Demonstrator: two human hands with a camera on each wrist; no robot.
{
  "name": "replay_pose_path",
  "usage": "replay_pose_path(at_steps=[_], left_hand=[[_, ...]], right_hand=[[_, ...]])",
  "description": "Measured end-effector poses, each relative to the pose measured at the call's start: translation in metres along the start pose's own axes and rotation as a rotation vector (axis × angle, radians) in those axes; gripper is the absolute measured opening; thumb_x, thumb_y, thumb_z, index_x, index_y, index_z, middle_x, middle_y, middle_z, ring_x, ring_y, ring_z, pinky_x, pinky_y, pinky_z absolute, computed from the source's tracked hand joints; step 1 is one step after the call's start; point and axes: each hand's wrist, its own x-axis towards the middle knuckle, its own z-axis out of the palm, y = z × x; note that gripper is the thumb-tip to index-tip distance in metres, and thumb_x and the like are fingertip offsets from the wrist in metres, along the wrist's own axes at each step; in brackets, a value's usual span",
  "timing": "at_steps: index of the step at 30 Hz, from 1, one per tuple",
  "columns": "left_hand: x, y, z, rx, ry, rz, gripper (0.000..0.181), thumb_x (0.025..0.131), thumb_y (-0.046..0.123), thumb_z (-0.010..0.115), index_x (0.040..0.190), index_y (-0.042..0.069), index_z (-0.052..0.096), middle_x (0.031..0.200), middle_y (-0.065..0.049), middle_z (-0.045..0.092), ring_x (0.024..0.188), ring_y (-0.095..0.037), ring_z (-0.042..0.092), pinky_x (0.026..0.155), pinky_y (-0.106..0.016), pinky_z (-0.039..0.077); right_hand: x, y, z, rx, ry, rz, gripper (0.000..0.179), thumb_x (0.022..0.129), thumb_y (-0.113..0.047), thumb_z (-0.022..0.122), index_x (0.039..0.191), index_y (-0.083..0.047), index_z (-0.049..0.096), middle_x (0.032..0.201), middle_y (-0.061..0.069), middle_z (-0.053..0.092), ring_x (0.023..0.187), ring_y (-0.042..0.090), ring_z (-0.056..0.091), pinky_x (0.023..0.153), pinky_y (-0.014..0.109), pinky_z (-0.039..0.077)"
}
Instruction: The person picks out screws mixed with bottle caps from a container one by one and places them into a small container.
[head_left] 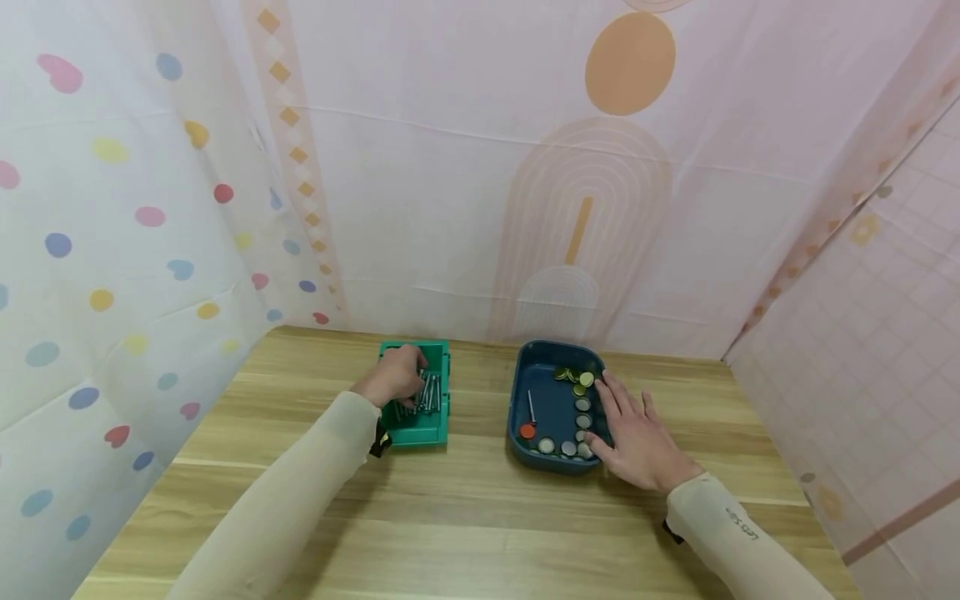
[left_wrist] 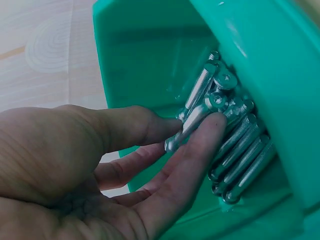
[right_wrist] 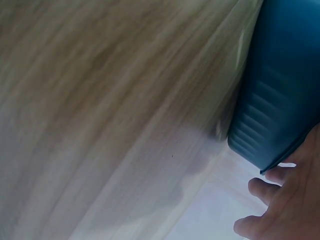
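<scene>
My left hand [head_left: 397, 375] reaches into a green plastic bin [head_left: 420, 437] on the table's left half. In the left wrist view, the thumb and a finger pinch a shiny metal bolt [left_wrist: 192, 125] with a socket head. More bolts [left_wrist: 245, 155] lie heaped beside the fingertips, against the bin's wall. My right hand [head_left: 637, 433] rests at the right rim of a dark blue tray [head_left: 517, 392], fingers spread along it and the thumb over the near corner. Inside that tray, a single bolt [head_left: 532, 407] lies near the left side.
Several silver and gold round caps [head_left: 582, 422] line the tray's right and near sides, with an orange cap [head_left: 527, 431] at its left. Both containers stand on a wood-grain table [head_left: 465, 508]. A patterned curtain [head_left: 420, 208] hangs behind the table.
</scene>
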Motion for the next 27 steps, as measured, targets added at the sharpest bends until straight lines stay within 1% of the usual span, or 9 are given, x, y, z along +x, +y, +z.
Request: replay_pose_path(at_steps=[6,7,8,13,14,17,21,25,27], left_hand=[[-0.045,0.035,-0.015,0.01,0.015,-0.01,0.046,0.114,0.002,0.067,0.156,-0.013,0.058,0.154,-0.042,0.064,0.08,-0.026,0.086,0.078,-0.037,0.072],[-0.041,0.031,-0.014,0.011,0.016,-0.014,0.046,0.115,0.006,0.069,0.157,-0.01,0.059,0.155,-0.039,0.065,0.082,-0.025,0.086,0.079,-0.037,0.073],[-0.043,0.032,-0.014,0.011,0.023,-0.011,0.046,0.115,0.007,0.069,0.157,-0.009,0.06,0.151,-0.038,0.067,0.082,-0.026,0.086,0.079,-0.037,0.072],[-0.046,0.032,-0.014,0.006,0.08,0.034,0.043,0.114,0.011,0.071,0.152,-0.008,0.063,0.126,-0.027,0.077,0.081,-0.024,0.08,0.073,-0.036,0.069],[-0.059,0.046,-0.018,0.001,0.095,0.03,0.041,0.113,0.009,0.07,0.15,-0.009,0.064,0.122,-0.026,0.078,0.081,-0.024,0.079,0.073,-0.036,0.068],[-0.066,0.054,-0.018,-0.02,0.136,0.068,0.038,0.114,0.01,0.07,0.147,-0.006,0.066,0.116,-0.022,0.077,0.081,-0.023,0.074,0.072,-0.034,0.065],[-0.07,0.063,-0.018,-0.016,0.183,0.103,0.04,0.114,0.013,0.071,0.15,-0.002,0.065,0.123,-0.022,0.077,0.09,-0.027,0.073,0.082,-0.041,0.065],[-0.076,0.073,-0.018,-0.036,0.223,0.137,0.052,0.113,0.015,0.075,0.161,0.003,0.059,0.139,-0.025,0.076,0.114,-0.035,0.076,0.1,-0.052,0.065],[-0.078,0.079,-0.017,-0.065,0.236,0.163,0.057,0.112,0.014,0.077,0.164,0.003,0.056,0.145,-0.027,0.075,0.123,-0.04,0.077,0.105,-0.056,0.066]], right_hand=[[-0.001,-0.001,0.0,0.005,-0.006,0.006,0.092,0.118,-0.051,0.062,0.184,0.0,0.024,0.195,0.024,0.017,0.18,0.048,0.026,0.139,0.085,0.017],[-0.001,-0.001,0.001,0.005,-0.006,0.006,0.092,0.118,-0.051,0.062,0.184,0.0,0.024,0.195,0.024,0.017,0.18,0.049,0.026,0.139,0.085,0.017],[-0.001,-0.001,0.001,0.007,-0.006,0.006,0.092,0.118,-0.051,0.061,0.184,0.0,0.024,0.195,0.024,0.017,0.18,0.049,0.026,0.139,0.085,0.017],[-0.001,-0.001,0.0,0.005,-0.006,0.003,0.092,0.118,-0.051,0.061,0.184,0.001,0.024,0.195,0.024,0.016,0.18,0.049,0.026,0.139,0.085,0.017],[-0.001,-0.001,0.0,0.006,-0.006,0.002,0.092,0.118,-0.051,0.061,0.184,0.001,0.024,0.195,0.024,0.017,0.18,0.049,0.025,0.139,0.085,0.017],[-0.001,0.0,-0.001,0.007,-0.009,0.002,0.092,0.118,-0.05,0.061,0.184,0.002,0.024,0.195,0.024,0.016,0.18,0.049,0.025,0.139,0.085,0.016],[-0.001,0.0,-0.001,0.007,-0.014,0.003,0.092,0.118,-0.05,0.061,0.184,0.001,0.023,0.195,0.024,0.016,0.18,0.049,0.025,0.139,0.085,0.016],[0.0,0.0,-0.001,0.006,-0.01,0.003,0.092,0.118,-0.05,0.061,0.184,0.001,0.023,0.195,0.024,0.016,0.18,0.049,0.026,0.139,0.085,0.016],[0.0,0.0,0.0,0.004,-0.008,0.002,0.092,0.118,-0.051,0.061,0.184,0.001,0.024,0.195,0.025,0.017,0.18,0.049,0.026,0.139,0.085,0.017]])
